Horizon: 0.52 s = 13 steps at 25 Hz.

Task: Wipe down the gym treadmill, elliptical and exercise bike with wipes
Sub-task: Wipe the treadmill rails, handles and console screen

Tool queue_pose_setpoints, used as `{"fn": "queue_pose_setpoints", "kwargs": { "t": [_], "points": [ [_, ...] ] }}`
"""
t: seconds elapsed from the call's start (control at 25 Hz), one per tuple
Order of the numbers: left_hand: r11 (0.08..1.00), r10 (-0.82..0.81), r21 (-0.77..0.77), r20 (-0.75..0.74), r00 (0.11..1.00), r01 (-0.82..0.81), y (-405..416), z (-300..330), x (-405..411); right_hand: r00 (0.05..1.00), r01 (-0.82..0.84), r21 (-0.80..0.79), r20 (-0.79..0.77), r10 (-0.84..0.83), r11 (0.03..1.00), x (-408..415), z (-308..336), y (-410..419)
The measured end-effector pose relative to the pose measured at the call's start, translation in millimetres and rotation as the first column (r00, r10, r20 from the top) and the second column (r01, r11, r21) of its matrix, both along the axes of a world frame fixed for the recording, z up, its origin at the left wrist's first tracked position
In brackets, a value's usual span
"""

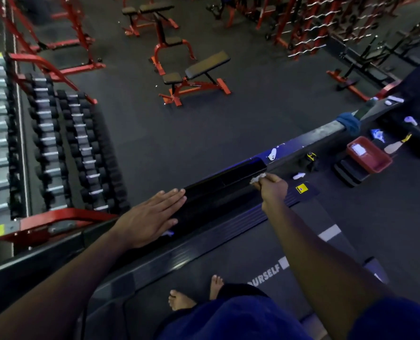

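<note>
Right hand (274, 190) has its fingers curled tight around a scrunched white wipe (257, 179), and the wipe pokes out at about 10 o'clock from the knuckles, touching the black front housing (218, 190) of the treadmill right at its far end. Left hand (150, 217) is totally flat, fingers straight and together, palm down on the near end of that same housing, fingertips aimed toward 2 o'clock. Not gripping anything, just resting there.

Both forearms come in from the bottom of the view. Bare feet (179, 300) stand on the treadmill belt (253, 256), down at 6 o'clock, with white lettering printed on the belt just beside them at 3 o'clock. A ribbed side rail (204, 244) runs between the belt and the housing.

Out past the treadmill: a dumbbell rack (46, 143) fills the 9 o'clock side, red-framed benches (196, 74) sit at 12 o'clock on dark rubber floor, and a barbell rack (309, 28) is up at 1 o'clock. Over at 3 o'clock there's a red tray (368, 154), a blue cloth (348, 122) draped over a grey rail, and some small white bits I can't make out.
</note>
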State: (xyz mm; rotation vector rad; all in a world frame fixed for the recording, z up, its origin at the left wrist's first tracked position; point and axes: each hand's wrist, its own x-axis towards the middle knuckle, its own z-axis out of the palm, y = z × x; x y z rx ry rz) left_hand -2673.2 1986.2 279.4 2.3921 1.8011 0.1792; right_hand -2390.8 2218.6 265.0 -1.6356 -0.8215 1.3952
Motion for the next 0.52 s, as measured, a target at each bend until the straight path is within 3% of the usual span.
{"fn": "queue_pose_setpoints", "kwargs": {
  "t": [0.16, 0.44, 0.52],
  "points": [
    [0.998, 0.053, 0.017, 0.004, 0.999, -0.053, -10.8, -6.4, -2.0, 0.995, 0.084, -0.041, 0.059, -0.081, 0.996, -4.4, -16.9, -6.3],
    [0.998, 0.060, 0.009, 0.010, 0.998, -0.060, -10.8, 1.0, 1.8, 0.938, 0.037, -0.252, -0.326, -0.121, 0.967, -101.0, -46.8, -114.6],
    [0.998, 0.053, 0.018, 0.013, 0.999, -0.053, -11.3, 0.3, 0.6, 0.926, 0.004, -0.260, -0.365, -0.102, 0.966, -96.9, -46.6, -114.3]
  ]
}}
